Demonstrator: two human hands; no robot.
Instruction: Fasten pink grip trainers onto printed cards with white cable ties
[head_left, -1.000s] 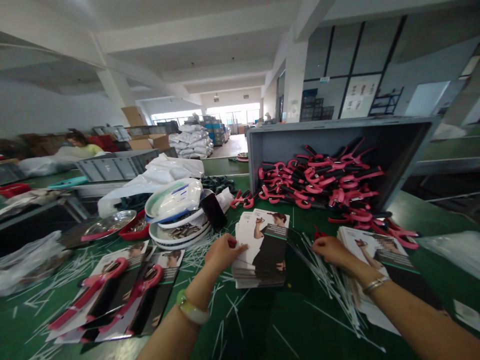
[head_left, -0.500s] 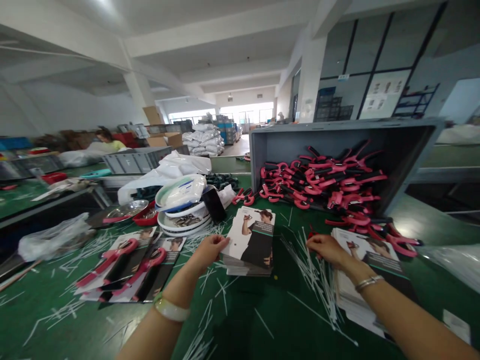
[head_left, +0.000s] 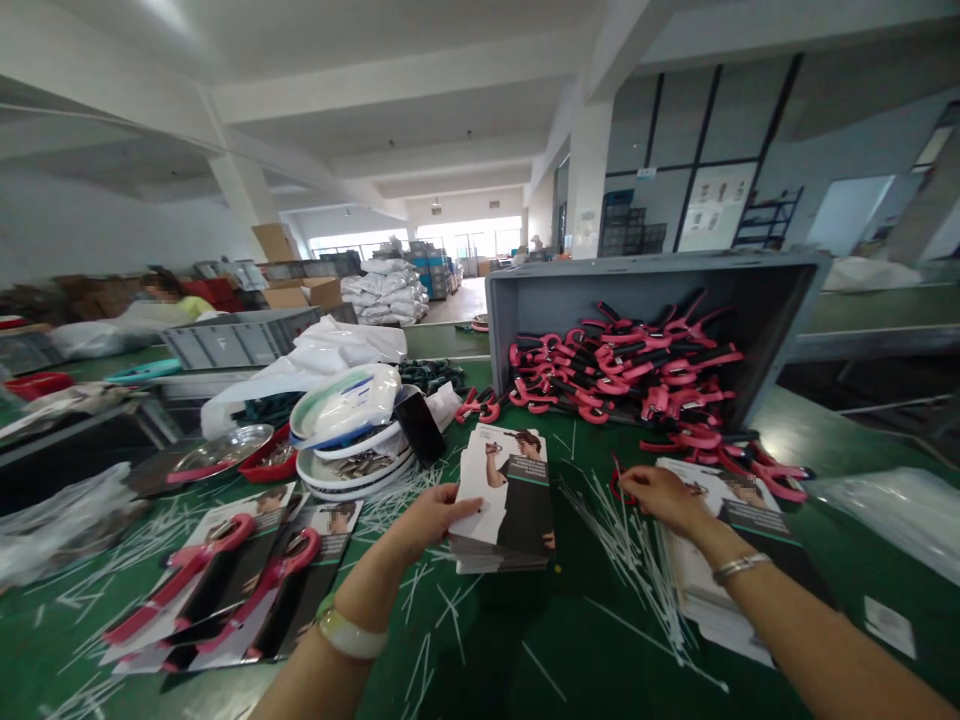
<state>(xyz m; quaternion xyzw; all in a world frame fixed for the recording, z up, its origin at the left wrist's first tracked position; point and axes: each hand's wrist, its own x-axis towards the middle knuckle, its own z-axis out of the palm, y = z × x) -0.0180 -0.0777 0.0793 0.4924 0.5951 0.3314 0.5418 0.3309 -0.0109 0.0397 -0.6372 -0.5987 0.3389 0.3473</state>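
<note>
Green felt-like covering spreads over the table (head_left: 525, 640), littered with thin white plastic ties (head_left: 630, 540). Near the front left edge lie finished cards with pink grips fastened on them (head_left: 225, 580). Just past them the left hand (head_left: 431, 520) reaches in from the near edge, fingers partly curled, thumb on top of the left side of a stack of printed cards (head_left: 506, 500); it pinches the top card's edge and is not fully closed. The stack's long axis runs away from the person, toward the far edge, and it lies immediately right of those fingers. The right hand (head_left: 660, 497) rests well apart to the right, fingers bent down onto a second card stack (head_left: 731, 520), with a red grip (head_left: 616, 485) at its fingertips; whether it actually has hold of that grip I cannot tell. The left hand is plainly the nearer one to the middle stack. Farther back sit stacked white dishes (head_left: 352, 450) on the left, and a grey crate tipped on its side (head_left: 525, 300) spilling more pink and black grips (head_left: 637, 370) toward the far right corner.
</note>
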